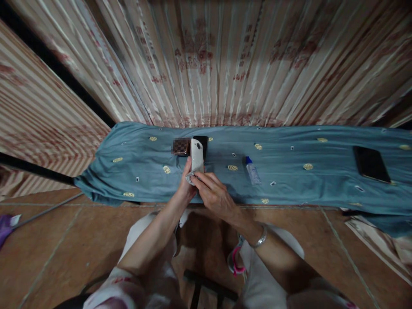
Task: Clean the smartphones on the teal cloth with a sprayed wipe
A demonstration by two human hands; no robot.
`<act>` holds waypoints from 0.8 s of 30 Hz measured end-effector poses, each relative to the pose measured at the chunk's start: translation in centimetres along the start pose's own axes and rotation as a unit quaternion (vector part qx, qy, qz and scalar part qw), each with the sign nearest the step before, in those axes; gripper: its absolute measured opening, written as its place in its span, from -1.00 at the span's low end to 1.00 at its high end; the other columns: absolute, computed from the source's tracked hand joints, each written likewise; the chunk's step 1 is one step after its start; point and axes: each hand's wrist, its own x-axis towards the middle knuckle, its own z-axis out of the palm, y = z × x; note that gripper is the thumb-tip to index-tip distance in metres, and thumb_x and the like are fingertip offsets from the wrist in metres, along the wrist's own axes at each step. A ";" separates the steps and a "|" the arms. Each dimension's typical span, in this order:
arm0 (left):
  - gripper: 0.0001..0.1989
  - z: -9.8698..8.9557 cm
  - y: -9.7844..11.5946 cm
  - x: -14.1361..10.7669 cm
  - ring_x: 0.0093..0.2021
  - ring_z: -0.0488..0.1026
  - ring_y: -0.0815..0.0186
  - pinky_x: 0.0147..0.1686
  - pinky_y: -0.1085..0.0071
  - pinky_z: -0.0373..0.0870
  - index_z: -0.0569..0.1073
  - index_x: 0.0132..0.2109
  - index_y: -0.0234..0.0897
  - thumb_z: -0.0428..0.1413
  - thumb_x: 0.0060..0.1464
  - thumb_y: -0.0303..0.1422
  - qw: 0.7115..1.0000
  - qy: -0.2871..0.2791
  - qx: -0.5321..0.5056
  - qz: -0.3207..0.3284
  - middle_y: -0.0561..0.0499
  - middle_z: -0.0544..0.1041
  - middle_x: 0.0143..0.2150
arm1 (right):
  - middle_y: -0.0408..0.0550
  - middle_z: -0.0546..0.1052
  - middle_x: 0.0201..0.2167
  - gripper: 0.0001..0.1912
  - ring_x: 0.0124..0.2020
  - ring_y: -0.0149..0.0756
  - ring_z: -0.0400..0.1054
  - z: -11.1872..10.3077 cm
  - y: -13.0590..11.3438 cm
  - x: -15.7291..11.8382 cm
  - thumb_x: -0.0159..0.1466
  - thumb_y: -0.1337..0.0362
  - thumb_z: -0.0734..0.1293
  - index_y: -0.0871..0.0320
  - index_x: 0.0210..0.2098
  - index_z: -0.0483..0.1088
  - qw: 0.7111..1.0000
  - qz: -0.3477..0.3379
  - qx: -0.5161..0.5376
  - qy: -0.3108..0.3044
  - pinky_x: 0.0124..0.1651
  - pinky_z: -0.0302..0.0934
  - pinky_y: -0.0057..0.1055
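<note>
My left hand (186,183) is closed around the lower part of a white phone (196,158), its camera side showing and its top pointing away from me. At the phone's lower end, a pale cloth (190,176) is pinched in the fingers of my right hand (215,195). That cloth seems to press against the phone; its far side is hidden by my hands. Just beyond them lie a brown checked item (181,146), partly blurred out, and a dark flat object (205,145) partly covered by the phone.
A clear bottle with a blue cap (253,172) lies on the teal patterned cloth cover (222,184), to the right of my hands. Farther right rests a black tablet-like slab (371,163). Patterned curtains (199,64) hang behind, and a dark pole (58,64) slants at left.
</note>
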 end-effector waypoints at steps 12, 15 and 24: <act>-0.74 0.3 -2.5 -0.3 -0.23 0.52 0.32 -0.21 0.50 0.43 0.48 -0.41 -0.27 0.06 0.14 -0.22 0.999 -0.002 0.028 0.037 0.04 0.51 -0.50 | 0.16 0.46 0.04 -0.59 0.02 -0.19 0.34 -0.6 1.8 0.4 0.35 0.44 0.08 0.26 0.13 0.35 0.998 0.056 -0.015 0.022 0.10 0.28 -0.23; -0.75 0.3 -2.9 -0.5 -0.21 0.53 0.31 -0.21 0.49 0.43 0.50 -0.37 -0.27 0.03 0.16 -0.24 0.998 -0.009 0.044 0.031 0.01 0.55 -0.43 | 0.13 0.45 0.06 -0.58 0.03 -0.18 0.33 -0.7 2.2 0.4 0.36 0.43 0.07 0.22 0.13 0.34 0.997 0.069 -0.013 0.026 0.11 0.28 -0.21; -0.70 0.0 -3.8 -1.1 -0.20 0.51 0.33 -0.20 0.49 0.37 0.52 -0.11 -0.32 0.05 0.17 -0.22 0.996 -0.047 0.080 0.016 -0.01 0.58 -0.27 | 0.12 0.45 0.06 -0.60 0.06 -0.19 0.31 -1.4 3.8 1.0 0.36 0.40 0.08 0.22 0.10 0.37 0.993 0.107 -0.044 0.035 0.14 0.26 -0.24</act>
